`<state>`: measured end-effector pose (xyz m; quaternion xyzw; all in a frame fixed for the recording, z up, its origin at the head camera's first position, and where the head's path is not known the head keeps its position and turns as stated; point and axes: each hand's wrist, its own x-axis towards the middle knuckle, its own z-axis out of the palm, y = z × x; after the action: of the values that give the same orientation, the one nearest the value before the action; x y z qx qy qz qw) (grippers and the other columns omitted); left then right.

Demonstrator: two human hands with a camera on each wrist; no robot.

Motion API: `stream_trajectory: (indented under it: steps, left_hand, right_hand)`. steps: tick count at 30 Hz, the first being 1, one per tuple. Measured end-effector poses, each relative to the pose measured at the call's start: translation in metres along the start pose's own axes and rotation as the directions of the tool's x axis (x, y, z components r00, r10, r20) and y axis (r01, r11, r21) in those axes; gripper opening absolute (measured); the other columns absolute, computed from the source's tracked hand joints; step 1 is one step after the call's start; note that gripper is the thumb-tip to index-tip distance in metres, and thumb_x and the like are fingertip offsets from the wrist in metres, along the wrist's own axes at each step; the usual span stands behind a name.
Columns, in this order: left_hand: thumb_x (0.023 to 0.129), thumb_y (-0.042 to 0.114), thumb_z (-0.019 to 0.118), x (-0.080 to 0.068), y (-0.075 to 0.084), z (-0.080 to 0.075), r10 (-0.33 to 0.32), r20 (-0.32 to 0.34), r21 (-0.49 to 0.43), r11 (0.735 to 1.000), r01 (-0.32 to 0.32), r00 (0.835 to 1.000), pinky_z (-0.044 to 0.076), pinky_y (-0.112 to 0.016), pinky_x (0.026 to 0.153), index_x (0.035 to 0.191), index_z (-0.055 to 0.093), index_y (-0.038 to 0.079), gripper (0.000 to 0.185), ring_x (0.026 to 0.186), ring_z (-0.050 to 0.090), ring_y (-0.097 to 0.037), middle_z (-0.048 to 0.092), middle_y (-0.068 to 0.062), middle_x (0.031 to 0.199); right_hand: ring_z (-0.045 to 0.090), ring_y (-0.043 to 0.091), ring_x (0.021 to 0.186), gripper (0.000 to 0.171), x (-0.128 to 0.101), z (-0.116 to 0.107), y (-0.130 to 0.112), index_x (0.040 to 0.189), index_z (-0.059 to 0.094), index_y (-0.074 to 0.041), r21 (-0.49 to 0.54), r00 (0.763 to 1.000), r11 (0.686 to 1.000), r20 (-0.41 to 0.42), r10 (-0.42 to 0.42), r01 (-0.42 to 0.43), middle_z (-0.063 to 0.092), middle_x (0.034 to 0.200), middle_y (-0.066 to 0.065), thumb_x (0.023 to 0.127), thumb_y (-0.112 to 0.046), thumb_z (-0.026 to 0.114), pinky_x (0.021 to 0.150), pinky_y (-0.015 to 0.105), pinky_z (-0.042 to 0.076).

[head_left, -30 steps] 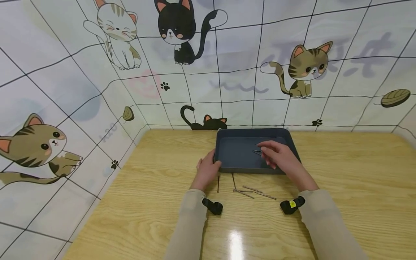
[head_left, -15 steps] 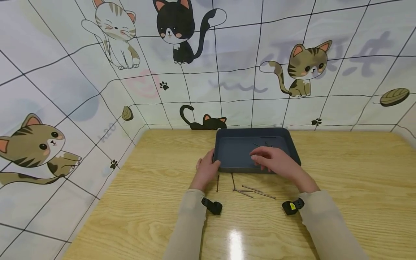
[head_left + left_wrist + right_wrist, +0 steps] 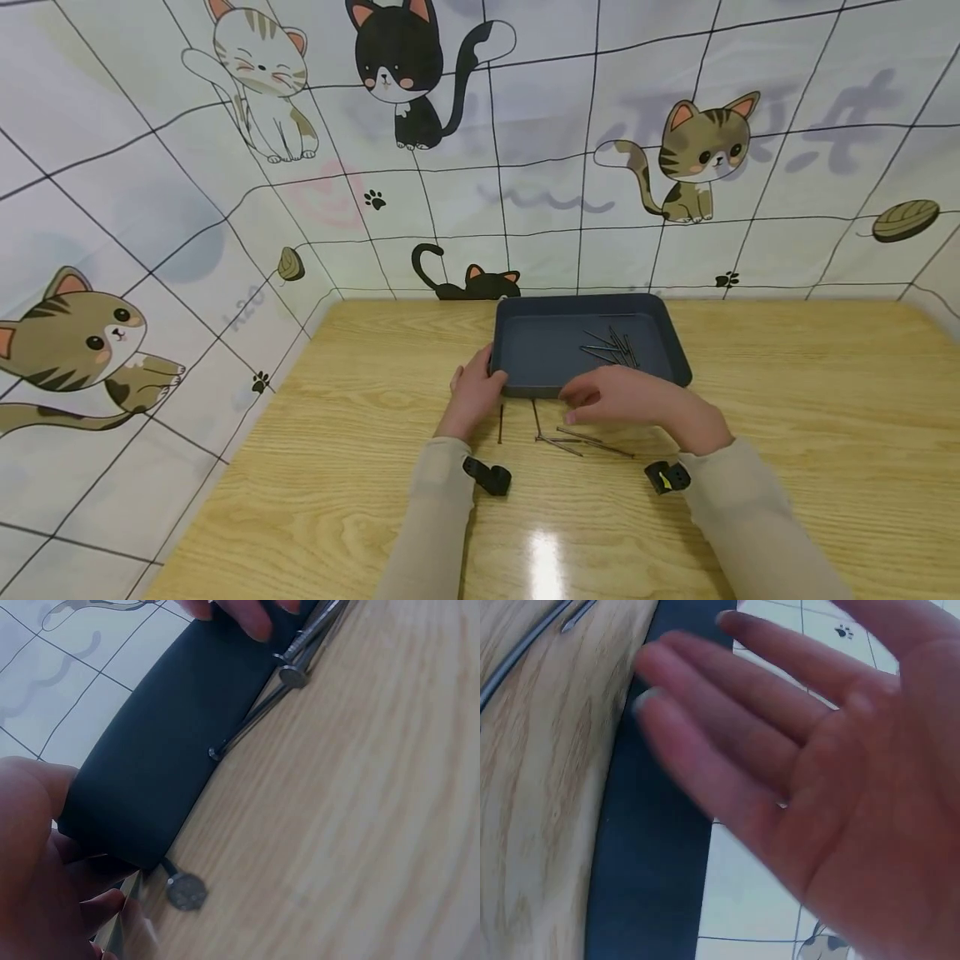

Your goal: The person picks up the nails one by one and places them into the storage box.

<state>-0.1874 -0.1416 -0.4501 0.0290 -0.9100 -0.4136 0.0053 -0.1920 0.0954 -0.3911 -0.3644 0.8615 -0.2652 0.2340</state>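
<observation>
My left hand [image 3: 474, 398] grips the left end of a dark blue-grey tray [image 3: 528, 346]. In the left wrist view its thumb and fingers [image 3: 34, 855] sit around the tray's corner [image 3: 142, 780]. Several nails [image 3: 615, 348] lie in a loose pile on the right part of the tray's floor. Across the tray's near rim hovers my right hand [image 3: 637, 398], holding nothing; the right wrist view has its fingers [image 3: 697, 735] nearly straight and slightly bent. Just below it on the table are several more nails [image 3: 579, 435], and a single nail [image 3: 501, 425] lies near the left hand.
The light wood table [image 3: 375, 375] extends on both sides of the tray and in front. Behind the tray stands a cloth wall [image 3: 547, 208] printed with cats and grid lines. Each wrist carries a small black camera [image 3: 489, 477].
My right hand has let go of nails inside the tray and moved back toward the near rim, uncovering the pile. The left hand stays on the tray.
</observation>
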Motion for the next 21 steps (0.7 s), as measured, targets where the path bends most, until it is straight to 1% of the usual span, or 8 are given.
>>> stream_trajectory:
  steps: [3,7,9,12,14,16,19,21]
  left_hand:
    - [0.088,0.019,0.040,0.000,0.000,0.000,-0.001,-0.002,-0.001,1.000,0.001,1.000,0.003,-0.043,0.105,0.140,0.030,0.013,0.054,0.128,0.030,-0.019,0.034,-0.003,0.140]
    - [0.088,0.019,0.040,0.000,0.000,0.000,0.001,-0.003,-0.003,1.000,-0.001,1.000,0.002,-0.043,0.105,0.141,0.030,0.013,0.054,0.128,0.029,-0.019,0.034,-0.003,0.140]
    - [0.088,0.019,0.040,0.000,-0.001,0.000,0.003,-0.004,-0.005,1.000,-0.003,1.000,0.002,-0.043,0.105,0.141,0.030,0.013,0.054,0.128,0.029,-0.019,0.034,-0.003,0.140]
    - [0.088,0.020,0.040,0.001,-0.002,0.001,0.003,-0.004,-0.008,1.000,-0.003,1.000,0.002,-0.043,0.105,0.141,0.030,0.014,0.054,0.128,0.029,-0.018,0.034,-0.002,0.140]
    - [0.088,0.020,0.040,0.001,-0.002,0.001,0.003,-0.005,-0.008,1.000,-0.003,1.000,0.001,-0.042,0.105,0.141,0.030,0.014,0.054,0.128,0.029,-0.018,0.034,-0.002,0.140]
    - [0.088,0.020,0.040,0.001,-0.002,0.001,0.002,-0.003,-0.011,1.000,-0.002,1.000,0.001,-0.042,0.105,0.141,0.030,0.015,0.054,0.128,0.030,-0.017,0.034,-0.001,0.140]
    - [0.087,0.020,0.040,0.001,-0.003,0.001,0.003,-0.002,-0.017,1.000,-0.003,1.000,0.001,-0.042,0.105,0.140,0.030,0.015,0.054,0.128,0.030,-0.017,0.035,-0.001,0.140]
    - [0.088,0.020,0.040,0.001,-0.003,0.001,0.006,-0.004,-0.017,1.000,-0.006,1.000,0.001,-0.042,0.105,0.140,0.030,0.014,0.054,0.128,0.030,-0.017,0.035,-0.001,0.140]
  right_hand:
    - [0.055,0.017,0.100,0.051,0.001,0.002,-0.005,0.123,0.054,-0.010,-0.018,0.999,0.999,0.041,0.030,-0.029,0.057,0.113,0.002,0.081,-0.038,0.061,0.083,0.038,0.044]
    - [0.053,0.018,0.097,0.049,0.001,0.005,-0.013,0.122,0.054,-0.009,-0.044,0.995,0.996,0.056,0.077,-0.075,0.057,0.110,0.001,0.079,-0.029,0.066,0.081,0.037,0.043]
    - [0.052,0.015,0.089,0.045,0.000,0.007,-0.018,0.120,0.055,-0.009,-0.062,0.995,0.994,0.049,0.092,-0.089,0.057,0.102,-0.003,0.079,-0.024,0.066,0.076,0.035,0.042]
    - [0.044,0.012,0.069,0.036,0.002,0.012,-0.025,0.114,0.058,-0.010,-0.109,0.993,0.988,0.043,0.113,-0.108,0.051,0.079,-0.004,0.078,-0.016,0.066,0.063,0.032,0.036]
    - [0.040,0.012,0.063,0.033,0.003,0.016,-0.030,0.109,0.060,-0.012,-0.149,0.992,0.983,0.043,0.115,-0.107,0.047,0.072,-0.004,0.077,-0.013,0.067,0.060,0.031,0.034]
    - [0.041,0.011,0.061,0.030,0.006,0.021,-0.034,0.105,0.062,-0.012,-0.202,0.993,0.974,0.040,0.110,-0.100,0.047,0.070,-0.004,0.076,-0.013,0.068,0.059,0.031,0.036]
    - [0.047,0.012,0.067,0.031,0.008,0.027,-0.039,0.104,0.062,-0.012,-0.272,0.995,0.959,0.036,0.088,-0.075,0.052,0.078,-0.003,0.074,-0.012,0.070,0.061,0.032,0.041]
    - [0.049,0.012,0.069,0.030,0.009,0.030,-0.040,0.102,0.062,-0.013,-0.303,0.996,0.950,0.027,0.090,-0.078,0.053,0.081,-0.003,0.074,-0.008,0.070,0.061,0.032,0.042]
